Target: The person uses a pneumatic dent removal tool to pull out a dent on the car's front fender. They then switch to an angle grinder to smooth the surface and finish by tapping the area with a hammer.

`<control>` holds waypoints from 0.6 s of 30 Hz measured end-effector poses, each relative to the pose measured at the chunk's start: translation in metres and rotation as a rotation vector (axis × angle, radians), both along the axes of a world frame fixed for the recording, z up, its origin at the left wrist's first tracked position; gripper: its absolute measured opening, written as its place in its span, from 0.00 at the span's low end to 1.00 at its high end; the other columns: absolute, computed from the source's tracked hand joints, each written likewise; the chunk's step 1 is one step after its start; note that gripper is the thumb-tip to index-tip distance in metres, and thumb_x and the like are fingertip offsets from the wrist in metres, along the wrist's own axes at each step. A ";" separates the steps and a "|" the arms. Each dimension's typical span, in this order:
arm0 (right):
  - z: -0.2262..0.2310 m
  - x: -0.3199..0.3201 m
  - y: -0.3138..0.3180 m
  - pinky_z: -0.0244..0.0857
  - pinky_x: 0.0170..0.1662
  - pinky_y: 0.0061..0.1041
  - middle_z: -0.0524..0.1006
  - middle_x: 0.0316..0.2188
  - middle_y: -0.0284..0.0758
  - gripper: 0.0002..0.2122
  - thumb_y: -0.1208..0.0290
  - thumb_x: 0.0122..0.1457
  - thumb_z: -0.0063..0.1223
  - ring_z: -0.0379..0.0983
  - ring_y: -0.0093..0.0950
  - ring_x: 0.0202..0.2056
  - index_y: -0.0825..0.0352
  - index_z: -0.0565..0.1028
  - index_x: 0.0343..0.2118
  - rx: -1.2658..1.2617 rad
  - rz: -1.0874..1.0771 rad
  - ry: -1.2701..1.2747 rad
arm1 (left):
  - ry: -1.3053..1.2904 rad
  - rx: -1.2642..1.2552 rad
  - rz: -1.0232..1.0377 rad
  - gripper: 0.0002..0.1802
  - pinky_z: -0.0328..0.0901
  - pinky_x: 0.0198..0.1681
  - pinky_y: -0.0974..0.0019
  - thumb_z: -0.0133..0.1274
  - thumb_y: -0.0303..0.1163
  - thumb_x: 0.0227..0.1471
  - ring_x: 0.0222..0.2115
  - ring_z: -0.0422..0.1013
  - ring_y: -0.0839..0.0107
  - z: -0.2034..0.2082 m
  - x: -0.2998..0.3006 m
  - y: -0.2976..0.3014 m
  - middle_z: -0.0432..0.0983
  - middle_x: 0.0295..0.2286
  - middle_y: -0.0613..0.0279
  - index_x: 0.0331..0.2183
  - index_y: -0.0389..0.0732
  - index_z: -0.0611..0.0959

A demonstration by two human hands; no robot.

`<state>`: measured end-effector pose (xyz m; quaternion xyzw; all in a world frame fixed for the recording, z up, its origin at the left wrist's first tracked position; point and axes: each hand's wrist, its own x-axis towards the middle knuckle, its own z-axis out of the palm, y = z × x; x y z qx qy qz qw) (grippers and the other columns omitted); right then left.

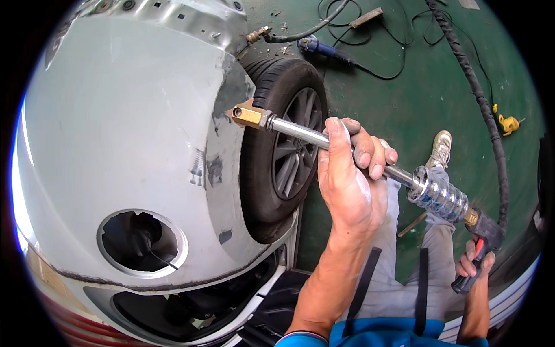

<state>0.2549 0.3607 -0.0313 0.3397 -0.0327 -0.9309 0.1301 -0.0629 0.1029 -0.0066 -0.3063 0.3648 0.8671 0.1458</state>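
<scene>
A dent puller (437, 194) with a bright metal rod, a ridged cylinder and a black pistol grip slants across the view. My left hand (354, 188) is closed round the rod, thumb along its upper side. At the lower right my right hand (475, 267) wraps the pistol grip, close to its red trigger. The puller's brass tip (247, 117) lies over the wheel-arch edge of a pale car body panel (139, 115); contact there I cannot tell. Sanded grey patches (215, 170) run along the arch, above a tyre (261, 173) with a spoked alloy rim.
A round opening (139, 240) with a dangling cord sits in the panel. On the green floor lie a blue angle grinder (326, 49) with its cord, and a yellow tool (509, 124). A thick wrapped cable (483, 104) runs down to the pistol grip. My shoe (441, 147) stands beyond the puller.
</scene>
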 end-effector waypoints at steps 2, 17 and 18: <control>-0.003 -0.003 -0.007 0.66 0.28 0.38 0.76 0.39 0.49 0.42 0.74 0.44 0.58 0.74 0.36 0.22 0.69 0.53 0.65 0.009 0.003 0.003 | -0.021 -0.046 0.002 0.18 0.61 0.35 0.65 0.38 0.48 0.68 0.18 0.55 0.78 0.003 -0.003 -0.007 0.55 0.18 0.72 0.36 0.43 0.72; -0.005 -0.039 -0.011 0.65 0.28 0.37 0.76 0.37 0.49 0.39 0.76 0.44 0.59 0.74 0.36 0.22 0.67 0.55 0.61 -0.040 0.038 -0.045 | -0.025 -0.022 0.041 0.18 0.61 0.36 0.64 0.39 0.48 0.67 0.18 0.56 0.78 -0.006 -0.014 -0.024 0.56 0.18 0.72 0.35 0.44 0.72; -0.006 -0.038 -0.011 0.65 0.28 0.37 0.76 0.38 0.49 0.38 0.75 0.44 0.59 0.74 0.36 0.22 0.67 0.56 0.61 -0.044 0.035 -0.041 | -0.026 -0.027 0.038 0.18 0.61 0.36 0.64 0.39 0.48 0.67 0.18 0.56 0.78 -0.006 -0.014 -0.024 0.56 0.18 0.72 0.35 0.44 0.72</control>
